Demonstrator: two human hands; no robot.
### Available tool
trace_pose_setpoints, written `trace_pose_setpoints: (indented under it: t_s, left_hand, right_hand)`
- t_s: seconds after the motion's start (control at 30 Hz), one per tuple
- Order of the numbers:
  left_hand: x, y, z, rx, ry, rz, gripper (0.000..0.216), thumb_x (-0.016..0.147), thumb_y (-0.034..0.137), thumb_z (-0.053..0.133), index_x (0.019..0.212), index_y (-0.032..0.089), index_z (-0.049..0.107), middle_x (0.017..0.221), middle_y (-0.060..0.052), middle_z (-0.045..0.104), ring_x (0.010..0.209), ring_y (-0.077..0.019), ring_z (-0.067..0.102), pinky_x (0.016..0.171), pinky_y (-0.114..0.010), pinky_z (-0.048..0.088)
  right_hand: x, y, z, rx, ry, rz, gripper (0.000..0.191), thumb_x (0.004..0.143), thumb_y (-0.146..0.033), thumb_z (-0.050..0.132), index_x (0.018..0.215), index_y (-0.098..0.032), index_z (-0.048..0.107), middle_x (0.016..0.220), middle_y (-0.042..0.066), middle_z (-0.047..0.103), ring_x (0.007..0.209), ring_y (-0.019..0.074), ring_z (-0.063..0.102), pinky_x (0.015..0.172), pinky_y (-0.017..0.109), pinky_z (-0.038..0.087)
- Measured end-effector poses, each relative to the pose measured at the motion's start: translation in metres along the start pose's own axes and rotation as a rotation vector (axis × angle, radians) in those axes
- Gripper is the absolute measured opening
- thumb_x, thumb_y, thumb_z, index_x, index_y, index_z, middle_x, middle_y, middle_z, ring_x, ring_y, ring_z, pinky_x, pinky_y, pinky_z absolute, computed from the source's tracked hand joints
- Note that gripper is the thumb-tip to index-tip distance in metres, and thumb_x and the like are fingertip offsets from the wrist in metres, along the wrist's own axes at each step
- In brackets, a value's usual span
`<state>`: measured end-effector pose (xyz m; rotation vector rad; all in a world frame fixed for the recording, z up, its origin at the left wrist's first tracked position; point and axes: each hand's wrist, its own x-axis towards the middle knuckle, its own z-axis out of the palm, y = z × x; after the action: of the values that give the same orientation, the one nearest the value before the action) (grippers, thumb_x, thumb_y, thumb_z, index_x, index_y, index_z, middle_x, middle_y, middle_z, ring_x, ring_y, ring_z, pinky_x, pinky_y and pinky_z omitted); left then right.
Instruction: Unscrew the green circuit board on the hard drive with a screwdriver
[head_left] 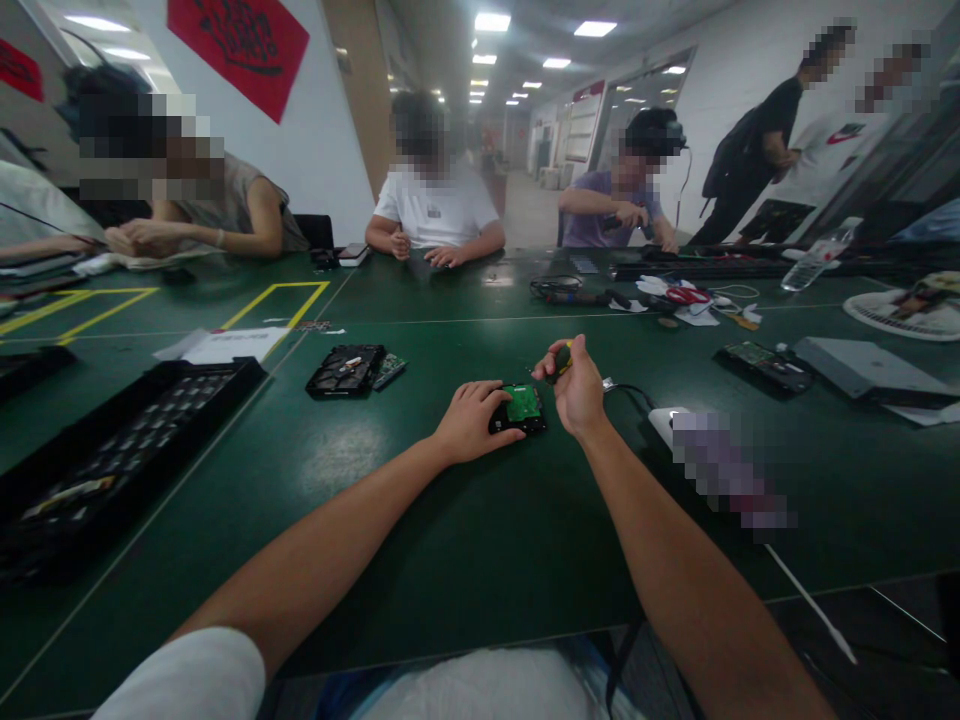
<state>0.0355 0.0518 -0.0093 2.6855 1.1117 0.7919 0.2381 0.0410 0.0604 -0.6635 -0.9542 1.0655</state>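
Note:
A hard drive (pixel 523 403) lies on the green tabletop in front of me, its green circuit board facing up. My left hand (pixel 474 422) grips its left side, thumb along the near edge and fingers over the far edge. Just right of the drive, my right hand (pixel 579 392) is closed around a screwdriver (pixel 559 365) with a black and yellow handle. The fist covers part of the handle, and I cannot make out whether the tip touches the drive.
Left of the drive lie a dark casing (pixel 346 371) and a loose circuit board (pixel 390 370). A long black tray (pixel 127 450) holds several parts. On the right are a white power strip (pixel 664 425) and a grey box (pixel 874 365). Several people sit across the table (pixel 420 540).

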Motion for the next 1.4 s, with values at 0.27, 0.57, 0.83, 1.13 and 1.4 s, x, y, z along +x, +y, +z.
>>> trace_pose_setpoints:
  t_s: [0.27, 0.57, 0.83, 1.13, 1.4]
  left_hand:
    - [0.0002, -0.0006, 0.0017, 0.011, 0.010, 0.004, 0.067, 0.090, 0.071, 0.075, 0.135, 0.023, 0.065, 0.150, -0.016, 0.060, 0.141, -0.0379, 0.055, 0.120, -0.058, 0.040]
    - [-0.0002, 0.0002, 0.0006, 0.013, 0.006, 0.006, 0.067, 0.090, 0.071, 0.074, 0.136, 0.023, 0.065, 0.151, -0.016, 0.060, 0.141, -0.0378, 0.055, 0.119, -0.058, 0.041]
    - [0.0000, 0.0009, -0.0004, 0.017, 0.006, 0.011, 0.068, 0.091, 0.072, 0.073, 0.137, 0.022, 0.065, 0.151, -0.017, 0.060, 0.141, -0.0381, 0.054, 0.120, -0.058, 0.040]
    - [-0.0002, 0.0015, -0.0005, 0.014, 0.007, 0.008, 0.068, 0.091, 0.073, 0.073, 0.137, 0.023, 0.064, 0.151, -0.017, 0.060, 0.141, -0.0379, 0.055, 0.119, -0.059, 0.041]
    - [0.0000, 0.0015, -0.0007, 0.016, 0.003, 0.001, 0.069, 0.090, 0.072, 0.073, 0.137, 0.023, 0.064, 0.150, -0.017, 0.060, 0.141, -0.0375, 0.055, 0.120, -0.058, 0.040]
  right_hand:
    - [-0.0009, 0.0019, 0.0000, -0.022, 0.003, -0.071, 0.042, 0.094, -0.066, 0.071, 0.093, -0.029, 0.051, 0.067, -0.008, 0.055, 0.062, 0.0154, 0.061, 0.071, 0.033, 0.053]
    - [-0.0012, -0.0029, 0.0011, -0.019, -0.064, -0.018, 0.041, 0.098, -0.063, 0.064, 0.084, -0.025, 0.064, 0.073, -0.002, 0.060, 0.071, 0.0170, 0.064, 0.073, 0.033, 0.054]
    - [-0.0022, -0.0006, 0.0010, -0.054, -0.018, -0.051, 0.035, 0.092, -0.057, 0.078, 0.088, -0.026, 0.061, 0.075, -0.004, 0.065, 0.068, 0.0142, 0.062, 0.071, 0.030, 0.052]
    - [-0.0017, -0.0039, 0.0006, -0.022, -0.072, -0.010, 0.038, 0.101, -0.057, 0.059, 0.086, -0.024, 0.069, 0.070, 0.000, 0.065, 0.069, 0.0176, 0.065, 0.073, 0.033, 0.053]
    - [-0.0027, -0.0051, 0.0016, 0.029, -0.045, 0.032, 0.050, 0.098, -0.070, 0.058, 0.080, -0.025, 0.067, 0.062, -0.003, 0.053, 0.062, 0.0161, 0.058, 0.070, 0.032, 0.051]
